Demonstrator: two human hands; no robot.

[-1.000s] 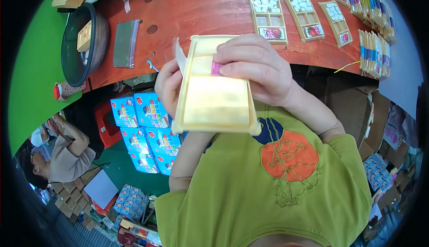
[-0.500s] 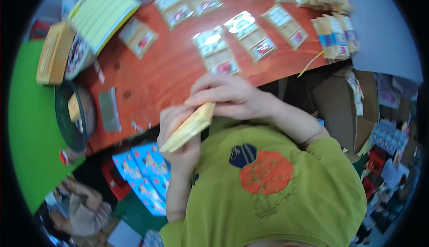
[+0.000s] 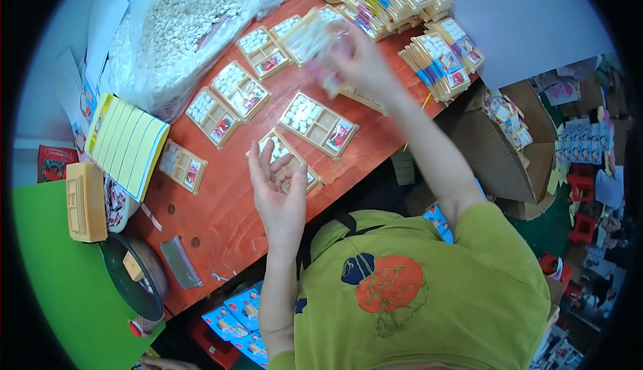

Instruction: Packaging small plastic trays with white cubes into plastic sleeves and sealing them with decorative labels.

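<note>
My right hand (image 3: 365, 65) reaches to the far middle of the red table, gripping a compartment tray (image 3: 305, 38) of white pieces, blurred by motion. Palm up, my left hand (image 3: 278, 199) is open with its fingers spread and nothing in it. It hovers over the near end of another tray (image 3: 284, 145), hiding part of it. Just beyond lies a tan tray (image 3: 318, 123) with white pieces on one side and a red-pictured card in one compartment. Similar trays (image 3: 240, 91) lie in a loose row farther back.
A clear bag of white pieces (image 3: 177, 32) covers the far left. Stacked filled trays (image 3: 439, 65) stand at the right edge, above a cardboard box (image 3: 506, 142). A yellow lined sheet (image 3: 127, 145), an empty tan tray (image 3: 86, 202) and a dark basin (image 3: 137, 276) are at left.
Both hands held a tray close to my body; they have parted. My right hand has moved far across the table with a tray, and my left hand has opened. The view has shifted.
</note>
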